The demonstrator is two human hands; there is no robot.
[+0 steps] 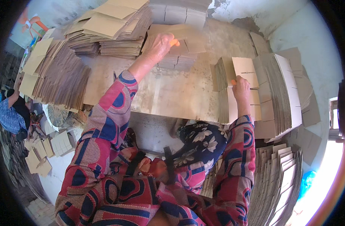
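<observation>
My left hand [162, 46] reaches far forward over a stack of slotted cardboard sheets [174, 62]. Its fingers are curled together, with orange covers on the tips, against a cardboard sheet [195, 44] that is smeared by motion; their exact hold is partly hidden. To the right, my right hand [241, 89] is closed at the top of a slotted cardboard sheet [245, 67]. This sheet leans at the front of a row of upright sheets [220, 75]. Orange shows at the right thumb as well.
Tall cardboard piles [121, 35] stand on the table [165, 94] at the back left, with a leaning pile [59, 75] beside them. Another row [282, 98] stands at the right, and more sheets [274, 184] below it. A person [14, 113] is at the far left.
</observation>
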